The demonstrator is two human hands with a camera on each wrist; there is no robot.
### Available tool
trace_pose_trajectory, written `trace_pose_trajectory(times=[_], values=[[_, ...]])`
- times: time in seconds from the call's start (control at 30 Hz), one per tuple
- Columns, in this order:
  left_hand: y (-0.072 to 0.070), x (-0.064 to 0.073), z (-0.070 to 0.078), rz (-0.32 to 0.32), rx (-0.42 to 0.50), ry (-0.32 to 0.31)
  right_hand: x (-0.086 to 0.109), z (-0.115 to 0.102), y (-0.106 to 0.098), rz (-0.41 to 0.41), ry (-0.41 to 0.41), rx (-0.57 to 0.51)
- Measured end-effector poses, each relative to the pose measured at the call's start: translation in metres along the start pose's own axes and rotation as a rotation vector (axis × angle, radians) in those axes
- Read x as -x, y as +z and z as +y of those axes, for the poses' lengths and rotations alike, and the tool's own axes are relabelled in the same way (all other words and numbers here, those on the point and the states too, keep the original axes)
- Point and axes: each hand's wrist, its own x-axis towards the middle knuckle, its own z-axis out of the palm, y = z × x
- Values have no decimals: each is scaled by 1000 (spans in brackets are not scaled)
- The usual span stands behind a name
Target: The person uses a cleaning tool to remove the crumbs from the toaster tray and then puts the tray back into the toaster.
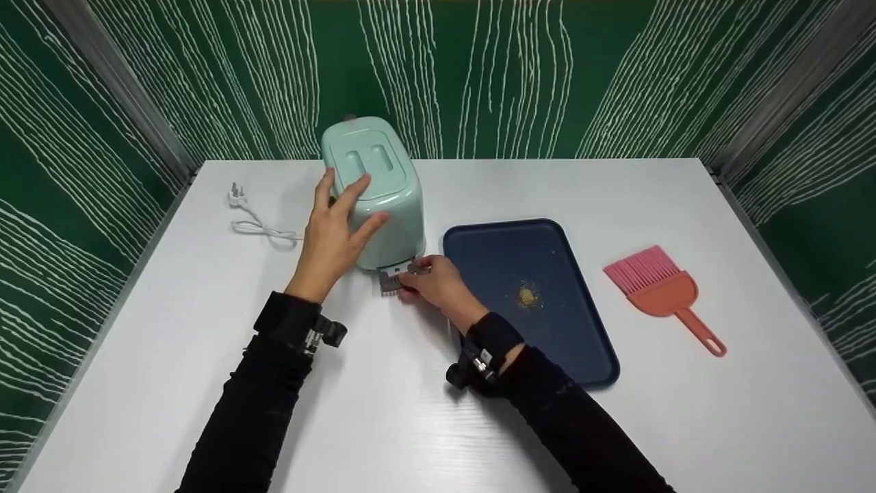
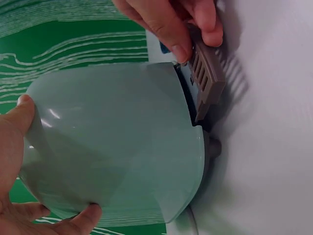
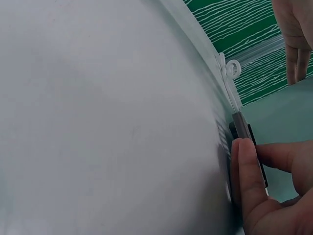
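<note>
A mint-green toaster (image 1: 387,233) with a lid on top stands near the back of the table. My left hand (image 1: 332,236) rests on it with spread, fairly straight fingers, over the top and left side. In the left wrist view, its fingertips (image 2: 89,215) touch the toaster's shell. At the toaster's near end, low down, my right hand (image 1: 438,284) pinches a grey slotted crumb tray (image 2: 208,73) between thumb and fingers. The tray's inner part sits at the base opening; how deep it reaches is hidden. The right wrist view shows the fingers (image 3: 249,171) along the tray's edge.
A navy tray (image 1: 568,335) with a small heap of yellowish crumbs (image 1: 527,296) lies right of the toaster. Farther right are a pink-bristled brush and an orange dustpan (image 1: 667,294), nested together. The toaster's white cord and plug (image 1: 256,222) lie to its left.
</note>
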Motion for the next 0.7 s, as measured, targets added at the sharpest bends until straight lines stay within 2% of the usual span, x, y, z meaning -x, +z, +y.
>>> trace_pose_trajectory(times=[0.2,0.43,0.7], values=[[0,0,0,-12,-6,-5,1,0,-5,-41,-15,116],[0,0,0,-7,-1,-2,-1,1,-5,-48,-5,57],[0,0,-3,-2,-9,-1,0,3,-7,-63,-25,122]])
